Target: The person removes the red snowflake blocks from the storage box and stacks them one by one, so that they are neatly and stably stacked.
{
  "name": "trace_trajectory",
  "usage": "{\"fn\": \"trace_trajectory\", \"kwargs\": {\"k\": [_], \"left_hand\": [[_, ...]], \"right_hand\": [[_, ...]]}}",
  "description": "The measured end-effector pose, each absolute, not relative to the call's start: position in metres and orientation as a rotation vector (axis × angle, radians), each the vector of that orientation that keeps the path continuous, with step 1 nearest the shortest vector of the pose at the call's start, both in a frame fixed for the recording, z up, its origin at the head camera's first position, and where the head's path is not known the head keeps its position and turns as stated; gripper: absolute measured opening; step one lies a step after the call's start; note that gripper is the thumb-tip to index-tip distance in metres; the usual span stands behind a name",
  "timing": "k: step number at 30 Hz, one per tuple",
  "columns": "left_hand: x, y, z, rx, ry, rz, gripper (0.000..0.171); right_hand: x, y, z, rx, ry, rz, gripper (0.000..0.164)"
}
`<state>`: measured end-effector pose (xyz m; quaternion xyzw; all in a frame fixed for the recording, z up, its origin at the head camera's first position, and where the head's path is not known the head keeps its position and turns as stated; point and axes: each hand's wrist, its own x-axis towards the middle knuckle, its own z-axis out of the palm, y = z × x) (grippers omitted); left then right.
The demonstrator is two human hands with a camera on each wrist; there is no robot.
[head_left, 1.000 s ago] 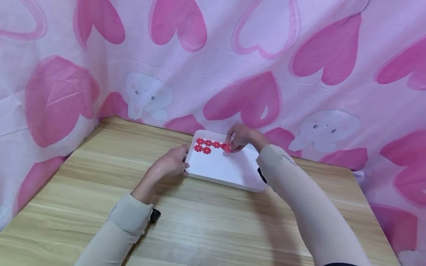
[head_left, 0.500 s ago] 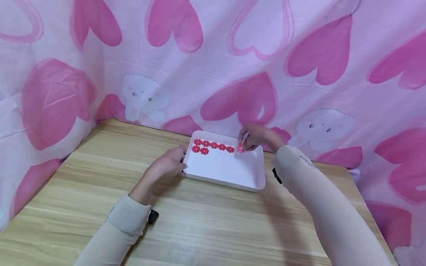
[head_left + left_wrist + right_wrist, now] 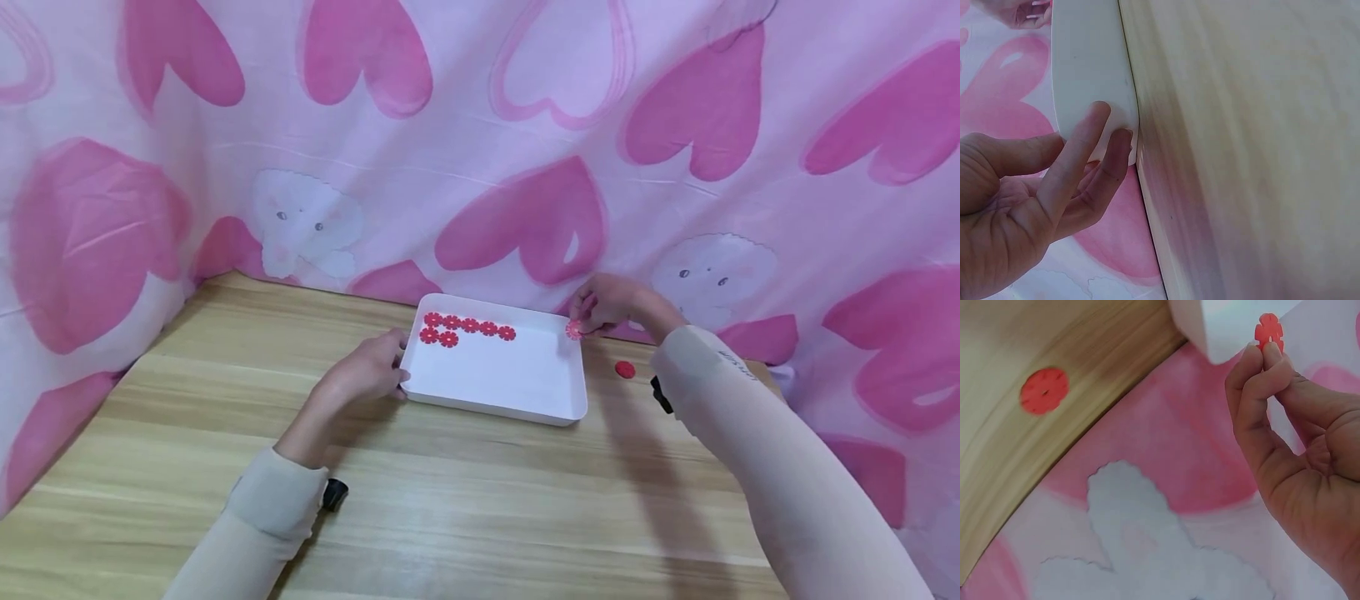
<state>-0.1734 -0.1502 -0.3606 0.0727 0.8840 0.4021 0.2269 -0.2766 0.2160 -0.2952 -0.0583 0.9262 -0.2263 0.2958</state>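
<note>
A white rectangular tray (image 3: 495,375) rests on the table, a row of several red flower-shaped plastic discs (image 3: 470,325) along its far left part and two more discs (image 3: 448,339) just below. My left hand (image 3: 367,367) holds the tray's left end; in the left wrist view its thumb is at the rim and its fingertips (image 3: 1099,112) press the outer wall. Over the tray's far right corner, my right hand (image 3: 607,302) pinches another slotted red disc (image 3: 1269,328) between thumb and fingers, tilted on edge.
One loose red disc (image 3: 625,369) lies flat on the wooden table (image 3: 450,508), right of the tray. A pink and white curtain (image 3: 517,225) with hearts hangs right behind the table's far edge.
My right hand has moved right with its disc, from the row's end to the tray's far right corner. The loose disc on the table has come into view. The left hand still holds the tray.
</note>
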Motion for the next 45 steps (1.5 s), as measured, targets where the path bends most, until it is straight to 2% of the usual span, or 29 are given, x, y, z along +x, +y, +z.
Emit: {"fn": "trace_trajectory", "kwargs": {"k": [7,15,24,33,39,45], "left_hand": [[-0.172,-0.153,-0.362,0.196,2.439,1.113,0.044],[-0.173,-0.154,-0.362,0.199,2.449,1.108,0.043],[-0.17,-0.152,-0.361,0.177,2.441,1.083,0.046],[-0.168,-0.15,-0.359,0.192,2.445,1.088,0.046],[-0.167,-0.151,-0.357,0.187,2.438,1.093,0.047],[-0.168,-0.154,-0.356,0.19,2.433,1.106,0.048]], "right_hand": [[-0.273,0.248,-0.3,-0.191,2.515,-0.562,0.014],[-0.266,0.286,-0.313,-0.012,2.404,-0.675,0.015],[-0.263,0.323,-0.35,0.058,2.354,-0.792,0.016],[-0.252,0.325,-0.358,0.163,2.266,-0.839,0.024],[-0.251,0.322,-0.358,0.132,2.278,-0.809,0.026],[-0.249,0.314,-0.354,0.071,2.33,-0.693,0.037]]}}
